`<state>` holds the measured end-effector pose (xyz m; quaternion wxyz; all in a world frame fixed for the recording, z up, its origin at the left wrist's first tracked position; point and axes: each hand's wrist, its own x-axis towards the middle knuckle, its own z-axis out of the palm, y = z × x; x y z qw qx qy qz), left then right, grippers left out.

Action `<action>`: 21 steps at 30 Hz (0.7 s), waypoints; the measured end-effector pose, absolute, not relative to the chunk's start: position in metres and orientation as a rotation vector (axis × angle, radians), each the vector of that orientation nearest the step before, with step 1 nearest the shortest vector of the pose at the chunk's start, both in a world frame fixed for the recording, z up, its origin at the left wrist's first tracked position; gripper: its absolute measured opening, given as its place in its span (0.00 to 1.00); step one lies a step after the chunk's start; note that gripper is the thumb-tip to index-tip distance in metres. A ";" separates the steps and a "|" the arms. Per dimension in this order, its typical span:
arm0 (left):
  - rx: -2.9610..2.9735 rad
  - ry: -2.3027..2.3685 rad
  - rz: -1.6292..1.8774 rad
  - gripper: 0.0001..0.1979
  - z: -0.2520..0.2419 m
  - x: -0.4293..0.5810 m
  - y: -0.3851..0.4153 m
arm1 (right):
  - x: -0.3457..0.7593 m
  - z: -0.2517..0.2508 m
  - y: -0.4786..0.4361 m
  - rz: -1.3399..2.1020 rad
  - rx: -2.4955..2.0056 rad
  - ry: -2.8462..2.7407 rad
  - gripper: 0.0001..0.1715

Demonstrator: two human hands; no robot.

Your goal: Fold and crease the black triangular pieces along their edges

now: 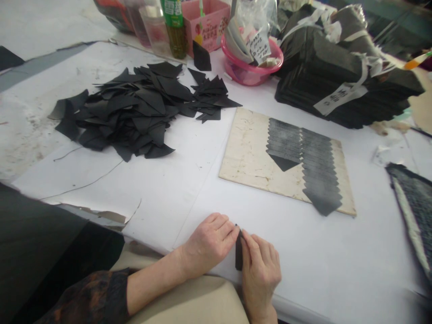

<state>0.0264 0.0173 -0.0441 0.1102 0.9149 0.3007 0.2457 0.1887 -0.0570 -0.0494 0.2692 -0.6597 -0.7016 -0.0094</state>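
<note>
Near the table's front edge, my left hand (212,239) and my right hand (260,266) pinch a small black fabric piece (239,254) between them. My left fingertips are at its upper end, and my right fingers press along its right side. Its visible part is a narrow dark strip; the rest is hidden by my fingers. Beyond my hands lies a beige board (245,155) with two overlapping columns of pointed black pieces (319,166). The right column reaches past the board's near edge. A loose heap of cut black pieces (135,108) lies to the far left.
At the back stand a drink bottle (173,31), clear cups (153,29), a pink box (207,27) and a pink basin (249,74) with things in it. A tied stack of black pieces (337,72) sits at back right. Dark textured cloth (413,207) lies at the right edge.
</note>
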 end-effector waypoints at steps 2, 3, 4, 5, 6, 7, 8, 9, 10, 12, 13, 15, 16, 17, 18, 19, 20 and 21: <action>2.692 0.894 0.712 0.08 -0.045 0.026 0.017 | 0.188 -0.048 -0.057 -0.023 -1.772 -1.905 0.13; 2.692 0.898 0.708 0.08 -0.045 0.026 0.017 | 0.188 -0.047 -0.056 -0.020 -1.769 -1.910 0.13; 2.693 0.900 0.706 0.08 -0.045 0.026 0.017 | 0.187 -0.047 -0.056 -0.018 -1.767 -1.915 0.13; 2.693 0.900 0.706 0.08 -0.045 0.026 0.017 | 0.187 -0.046 -0.056 -0.018 -1.767 -1.918 0.13; 2.694 0.901 0.712 0.08 -0.045 0.026 0.017 | 0.187 -0.046 -0.056 -0.020 -1.769 -1.919 0.13; 2.696 0.900 0.718 0.08 -0.045 0.026 0.017 | 0.187 -0.046 -0.055 -0.022 -1.773 -1.918 0.12; 2.698 0.902 0.723 0.08 -0.044 0.026 0.017 | 0.187 -0.046 -0.055 -0.018 -1.782 -1.913 0.12; 2.701 0.902 0.724 0.08 -0.043 0.026 0.017 | 0.187 -0.045 -0.055 -0.008 -1.795 -1.901 0.12; 2.703 0.904 0.722 0.08 -0.043 0.026 0.017 | 0.188 -0.044 -0.055 0.011 -1.808 -1.887 0.12; 2.703 0.914 0.710 0.08 -0.041 0.025 0.018 | 0.191 -0.041 -0.055 0.072 -1.833 -1.859 0.14; 2.701 0.919 0.701 0.09 -0.041 0.026 0.018 | 0.192 -0.040 -0.055 0.112 -1.844 -1.852 0.16; 2.695 0.917 0.683 0.09 -0.041 0.025 0.018 | 0.196 -0.036 -0.057 0.204 -1.868 -1.840 0.15; 2.686 0.916 0.676 0.09 -0.042 0.025 0.018 | 0.198 -0.035 -0.058 0.256 -1.880 -1.819 0.13; 2.671 0.915 0.673 0.10 -0.042 0.025 0.019 | 0.199 -0.034 -0.058 0.313 -1.892 -1.775 0.12; 2.651 0.911 0.676 0.10 -0.043 0.024 0.019 | 0.200 -0.032 -0.059 0.380 -1.900 -1.706 0.10; 2.618 0.908 0.689 0.11 -0.044 0.024 0.019 | 0.201 -0.030 -0.059 0.458 -1.905 -1.615 0.10; 2.572 0.909 0.720 0.11 -0.044 0.023 0.019 | 0.202 -0.028 -0.059 0.544 -1.909 -1.505 0.10; 2.505 0.921 0.763 0.12 -0.043 0.022 0.018 | 0.202 -0.026 -0.059 0.633 -1.907 -1.382 0.11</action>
